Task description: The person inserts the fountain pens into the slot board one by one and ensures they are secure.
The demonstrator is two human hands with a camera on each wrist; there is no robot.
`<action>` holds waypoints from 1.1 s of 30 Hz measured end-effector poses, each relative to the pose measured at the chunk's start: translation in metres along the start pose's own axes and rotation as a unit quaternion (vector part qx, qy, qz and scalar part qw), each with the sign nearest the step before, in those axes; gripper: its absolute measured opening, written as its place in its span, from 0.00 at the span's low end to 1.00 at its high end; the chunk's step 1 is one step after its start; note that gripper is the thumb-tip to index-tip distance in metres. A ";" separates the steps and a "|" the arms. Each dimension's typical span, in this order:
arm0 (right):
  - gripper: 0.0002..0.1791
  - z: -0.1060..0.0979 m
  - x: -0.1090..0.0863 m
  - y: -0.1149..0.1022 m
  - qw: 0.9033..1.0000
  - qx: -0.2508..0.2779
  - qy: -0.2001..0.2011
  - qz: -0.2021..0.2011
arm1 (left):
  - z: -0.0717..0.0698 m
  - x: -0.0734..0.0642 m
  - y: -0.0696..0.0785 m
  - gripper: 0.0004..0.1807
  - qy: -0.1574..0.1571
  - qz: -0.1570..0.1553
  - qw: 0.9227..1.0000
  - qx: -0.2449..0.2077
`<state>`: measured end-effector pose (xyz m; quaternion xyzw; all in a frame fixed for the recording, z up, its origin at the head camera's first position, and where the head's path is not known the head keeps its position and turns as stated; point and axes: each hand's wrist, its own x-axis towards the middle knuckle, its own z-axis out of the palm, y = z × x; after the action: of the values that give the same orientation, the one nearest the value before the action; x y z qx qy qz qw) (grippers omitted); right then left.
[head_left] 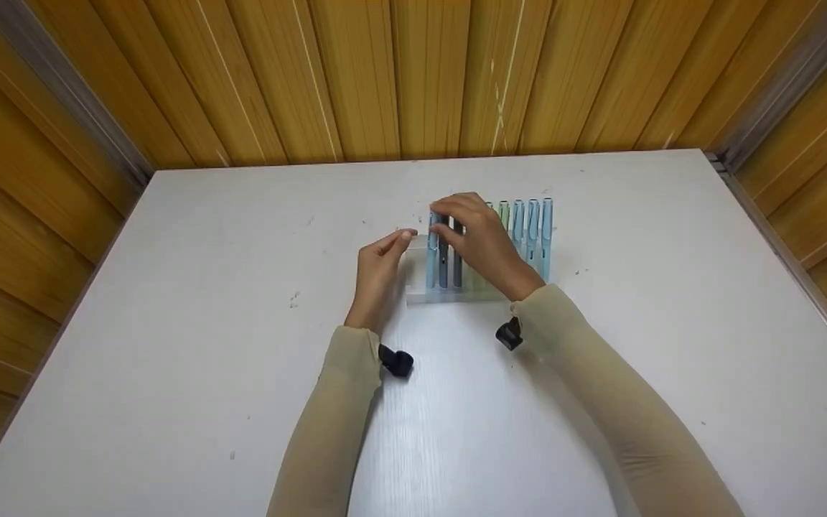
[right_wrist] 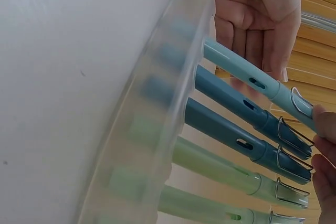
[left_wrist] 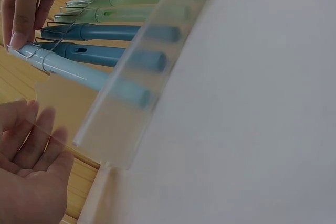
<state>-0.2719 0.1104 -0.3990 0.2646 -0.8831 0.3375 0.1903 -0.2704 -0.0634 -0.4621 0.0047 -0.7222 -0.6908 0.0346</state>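
Observation:
A frosted, see-through pen stand (head_left: 417, 296) holds a row of capped pens with wire clips. My right hand (head_left: 484, 243) pinches the cap end of the light blue pen (left_wrist: 79, 74) at the row's left end, between thumb and fingertips. That pen's lower end sits inside the stand's front trough (right_wrist: 181, 11). Beside it are two dark blue pens (right_wrist: 226, 95), then green pens (right_wrist: 215, 166). At the stand's left side, my left hand (head_left: 376, 276) pinches the edge of its clear back sheet, thumb against the fingers. My right hand partly hides the middle pens in the head view.
More light blue pens (head_left: 547, 230) stand at the row's right end. The stand is on a white table (head_left: 241, 345), with a yellow wood-panel wall (head_left: 356, 79) behind it. Black wrist cameras (head_left: 397, 362) are strapped to both sleeves.

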 end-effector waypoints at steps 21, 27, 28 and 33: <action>0.18 0.004 0.010 0.000 0.998 -0.047 -0.031 0.033 | 0.000 -0.001 0.000 0.19 -0.004 0.011 1.000 -0.019; 0.19 0.006 0.010 0.001 0.998 -0.047 -0.027 0.031 | -0.001 -0.002 0.000 0.20 -0.009 0.011 1.000 -0.007; 0.19 0.006 0.010 0.001 0.998 -0.049 -0.025 0.031 | -0.001 -0.001 0.000 0.20 -0.009 0.011 1.000 -0.005; 0.20 0.008 0.010 0.001 0.997 -0.059 -0.027 0.037 | -0.002 -0.001 0.001 0.20 -0.011 0.010 1.000 0.005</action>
<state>-0.2821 0.1018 -0.4002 0.2286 -0.9156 0.2840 0.1694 -0.2689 -0.0649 -0.4612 -0.0096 -0.7259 -0.6869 0.0334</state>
